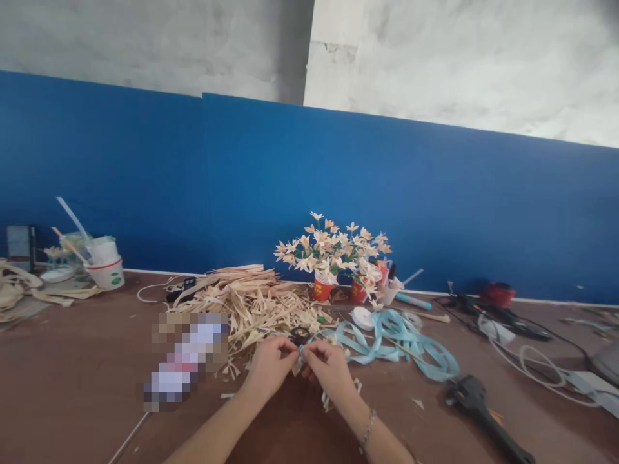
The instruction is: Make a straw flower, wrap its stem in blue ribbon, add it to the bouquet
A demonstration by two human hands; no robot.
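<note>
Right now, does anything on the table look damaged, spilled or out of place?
Nothing looks clearly damaged. The ribbon lies in loose, untidy loops right of the right hand, and one pale scrap lies left of the black tool, apart from the heap of strips.

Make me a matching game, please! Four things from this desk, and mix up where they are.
Things:
1. Ribbon
2. Flowers
3. Bracelet
4. Cup with a green mark

Places and looks:
A. On the wrist of the right hand
B. On the left side of the picture, near the blue panel
C. Light blue, lying in loops on the table
D. Cream, standing in red cups

Right pairs: 1-C, 2-D, 3-A, 4-B.
</note>
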